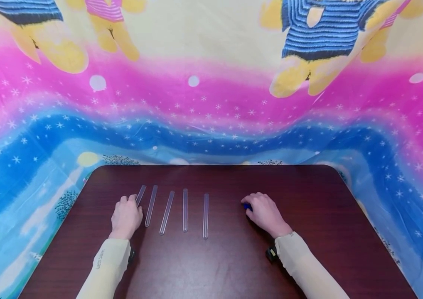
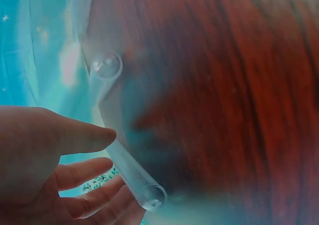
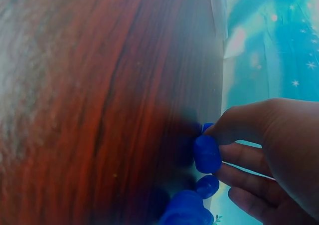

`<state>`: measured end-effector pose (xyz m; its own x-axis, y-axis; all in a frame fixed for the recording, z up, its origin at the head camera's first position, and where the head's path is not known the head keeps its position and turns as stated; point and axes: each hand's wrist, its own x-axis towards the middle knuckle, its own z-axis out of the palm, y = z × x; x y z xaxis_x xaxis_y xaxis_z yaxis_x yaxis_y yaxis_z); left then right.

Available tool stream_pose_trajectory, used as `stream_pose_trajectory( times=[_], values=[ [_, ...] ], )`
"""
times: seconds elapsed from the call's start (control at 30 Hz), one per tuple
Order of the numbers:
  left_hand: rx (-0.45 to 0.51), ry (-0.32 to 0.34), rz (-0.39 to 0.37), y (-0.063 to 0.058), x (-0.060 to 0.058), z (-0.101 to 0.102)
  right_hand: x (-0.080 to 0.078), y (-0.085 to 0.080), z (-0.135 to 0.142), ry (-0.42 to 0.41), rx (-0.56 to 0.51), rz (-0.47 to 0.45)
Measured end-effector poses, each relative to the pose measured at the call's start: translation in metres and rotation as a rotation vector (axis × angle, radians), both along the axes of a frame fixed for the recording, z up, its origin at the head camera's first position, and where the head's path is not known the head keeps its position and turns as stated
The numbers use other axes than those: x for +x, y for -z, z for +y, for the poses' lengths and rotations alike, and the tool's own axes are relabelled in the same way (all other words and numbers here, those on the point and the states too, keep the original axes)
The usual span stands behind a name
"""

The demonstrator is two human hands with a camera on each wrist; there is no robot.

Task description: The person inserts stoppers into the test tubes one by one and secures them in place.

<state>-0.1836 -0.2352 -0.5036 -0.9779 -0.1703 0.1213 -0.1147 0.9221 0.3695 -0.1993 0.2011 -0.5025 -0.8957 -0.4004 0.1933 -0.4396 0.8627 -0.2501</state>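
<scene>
Near the table's left side, my left hand (image 1: 126,216) is at the leftmost clear test tube (image 1: 141,194), covering its lower part. The left wrist view shows the thumb against one side of this tube (image 2: 133,170) and fingers along the other. A second tube (image 2: 106,68) has its rounded end close to the thumb. Several more tubes (image 1: 185,209) lie apart to the right. My right hand (image 1: 265,211) pinches a small blue stopper (image 3: 207,155) between thumb and fingers. Other blue stoppers (image 3: 184,210) sit beside it, mostly hidden by the hand in the head view.
The dark wooden table (image 1: 234,257) has rounded far corners. A patterned cloth (image 1: 211,104) hangs behind it and along both sides. Both wrists carry a small black device (image 1: 271,253) below the sleeves.
</scene>
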Motion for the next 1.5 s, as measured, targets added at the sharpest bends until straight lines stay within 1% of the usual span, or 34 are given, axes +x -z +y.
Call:
stream_pose_trajectory(
  times=[0.17, 0.3, 0.4, 0.5, 0.6, 0.77, 1.03, 1.17, 1.33, 1.5],
  values=[
    [0.012, -0.01, -0.004, 0.002, 0.0, -0.003, -0.002, 0.001, 0.0, 0.0, 0.011, 0.016],
    [0.021, -0.02, 0.004, 0.002, 0.001, -0.004, -0.003, 0.001, 0.0, -0.012, 0.033, 0.062],
    [0.025, -0.03, -0.01, 0.001, 0.001, -0.005, -0.003, 0.002, 0.0, -0.028, 0.043, 0.102],
    [0.029, -0.042, -0.033, 0.0, 0.0, -0.005, -0.002, 0.002, -0.001, -0.03, 0.032, 0.12],
    [0.032, -0.046, -0.053, -0.001, -0.001, -0.005, -0.002, 0.002, -0.001, -0.021, 0.008, 0.119],
    [0.029, -0.051, -0.056, -0.003, -0.001, -0.005, -0.001, 0.001, -0.001, -0.014, -0.024, 0.117],
    [0.014, -0.03, 0.014, -0.016, -0.002, -0.003, -0.001, -0.002, 0.001, -0.005, -0.047, 0.106],
    [0.007, -0.017, 0.056, -0.021, -0.005, -0.002, -0.001, -0.004, 0.003, 0.0, -0.063, 0.095],
    [-0.001, 0.026, 0.106, -0.025, -0.008, 0.002, -0.002, -0.007, 0.004, 0.012, -0.08, 0.083],
    [0.038, 0.071, 0.177, -0.028, -0.009, 0.008, -0.003, -0.01, 0.004, 0.026, -0.108, 0.07]
  ],
)
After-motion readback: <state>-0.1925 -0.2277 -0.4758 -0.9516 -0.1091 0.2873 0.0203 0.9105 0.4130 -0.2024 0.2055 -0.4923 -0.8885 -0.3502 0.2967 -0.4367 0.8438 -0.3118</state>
